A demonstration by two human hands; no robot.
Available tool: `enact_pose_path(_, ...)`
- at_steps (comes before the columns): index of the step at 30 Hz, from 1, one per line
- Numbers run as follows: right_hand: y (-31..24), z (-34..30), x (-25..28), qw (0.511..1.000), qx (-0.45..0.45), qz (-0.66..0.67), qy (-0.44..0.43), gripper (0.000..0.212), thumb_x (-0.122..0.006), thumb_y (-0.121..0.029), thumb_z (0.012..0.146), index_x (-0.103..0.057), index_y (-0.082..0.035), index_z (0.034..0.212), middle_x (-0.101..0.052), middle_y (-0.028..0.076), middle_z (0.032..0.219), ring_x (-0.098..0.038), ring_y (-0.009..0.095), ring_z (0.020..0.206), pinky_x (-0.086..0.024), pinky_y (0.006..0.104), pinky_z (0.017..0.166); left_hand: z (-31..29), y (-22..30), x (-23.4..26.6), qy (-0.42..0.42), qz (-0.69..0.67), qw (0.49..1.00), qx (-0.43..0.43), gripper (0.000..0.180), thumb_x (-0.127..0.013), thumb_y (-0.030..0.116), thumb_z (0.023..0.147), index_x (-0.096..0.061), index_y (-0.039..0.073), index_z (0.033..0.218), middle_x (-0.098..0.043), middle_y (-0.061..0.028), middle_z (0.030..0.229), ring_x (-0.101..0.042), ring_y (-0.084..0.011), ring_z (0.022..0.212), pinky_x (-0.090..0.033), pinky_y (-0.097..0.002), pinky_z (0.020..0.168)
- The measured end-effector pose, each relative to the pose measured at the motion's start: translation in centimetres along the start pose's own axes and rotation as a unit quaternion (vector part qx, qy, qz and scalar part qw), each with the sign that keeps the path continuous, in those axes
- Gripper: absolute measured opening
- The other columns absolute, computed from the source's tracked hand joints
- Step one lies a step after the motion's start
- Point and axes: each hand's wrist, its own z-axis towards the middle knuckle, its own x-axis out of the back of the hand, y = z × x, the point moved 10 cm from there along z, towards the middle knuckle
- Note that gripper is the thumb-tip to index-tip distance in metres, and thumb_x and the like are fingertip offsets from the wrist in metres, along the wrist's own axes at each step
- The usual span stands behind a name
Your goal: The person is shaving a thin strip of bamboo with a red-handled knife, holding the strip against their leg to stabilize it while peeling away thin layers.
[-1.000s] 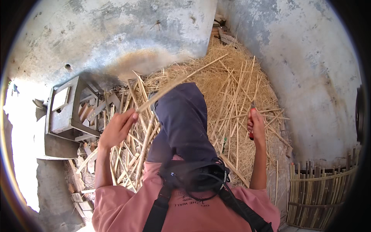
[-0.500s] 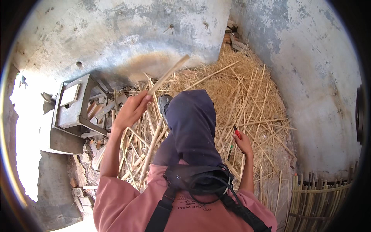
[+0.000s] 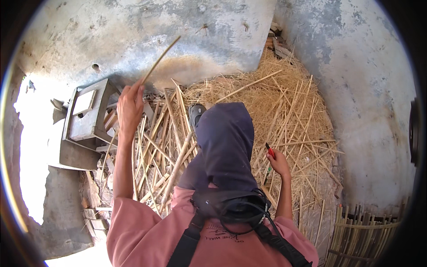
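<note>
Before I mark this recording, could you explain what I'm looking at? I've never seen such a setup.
There's no machine here: these are a person's two bare hands, seen from a fisheye camera worn on the head, looking down, so straight edges bend toward the rim. The left hand holds up a thin strip. The right hand grips a red-handled tool with a dark tip. On the ground lie pale shavings and loose sticks. The dark trouser leg in the middle is the wearer's own.
</note>
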Motion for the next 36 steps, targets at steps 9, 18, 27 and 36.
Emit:
enact_pose_path(9, -11.0, -0.6, 10.0, 0.964, 0.036, 0.128, 0.231, 0.033, -0.069, -0.024, 0.103, -0.066, -0.004, 0.129, -0.063, 0.009, 0.081, -0.059, 0.018, 0.074, -0.047, 0.0335, 0.069, -0.3, 9.7, -7.6, -0.13, -0.027, 0.981, -0.141, 0.03, -0.068, 0.014, 0.099, -0.076, 0.012, 0.128, -0.061, -0.0115, 0.093, -0.063, -0.028, 0.086, -0.05, -0.0439, 0.079)
enact_pose_path(18, -21.6, -2.2, 18.9, 0.918, 0.232, 0.025, 0.32, 0.042, -0.078, -0.022, 0.096, -0.072, -0.007, 0.135, -0.061, 0.001, 0.086, -0.055, 0.014, 0.073, -0.043, 0.0284, 0.064, -1.2, 28.5, -12.6, -0.153, -0.04, 0.892, -0.424, 0.031, -0.069, 0.014, 0.094, -0.079, 0.019, 0.122, -0.062, -0.0047, 0.097, -0.064, -0.0219, 0.098, -0.047, -0.0406, 0.094)
enact_pose_path(27, -9.8, -0.4, 17.0, 0.921, 0.011, 0.188, 0.342, 0.031, -0.066, -0.026, 0.107, -0.078, 0.002, 0.112, -0.069, -0.001, 0.078, -0.05, 0.004, 0.067, -0.039, 0.025, 0.062, 2.1, 36.4, -12.1, 0.043, -0.185, 0.796, -0.575, 0.037, -0.077, 0.012, 0.088, -0.078, 0.02, 0.124, -0.07, -0.0064, 0.115, -0.066, -0.0235, 0.122, -0.041, -0.0443, 0.124)
enact_pose_path(36, 28.8, -3.5, 1.6, 0.932, -0.228, -0.012, 0.282, 0.035, -0.072, -0.033, 0.096, -0.074, 0.002, 0.095, -0.071, 0.018, 0.079, -0.068, 0.033, 0.074, -0.052, 0.0468, 0.072, 2.5, 6.0, -24.1, -0.091, -0.171, 0.975, -0.109, 0.047, -0.072, 0.022, 0.098, -0.057, 0.007, 0.14, -0.059, -0.0236, 0.136, -0.058, -0.0452, 0.129, -0.05, -0.0499, 0.106)
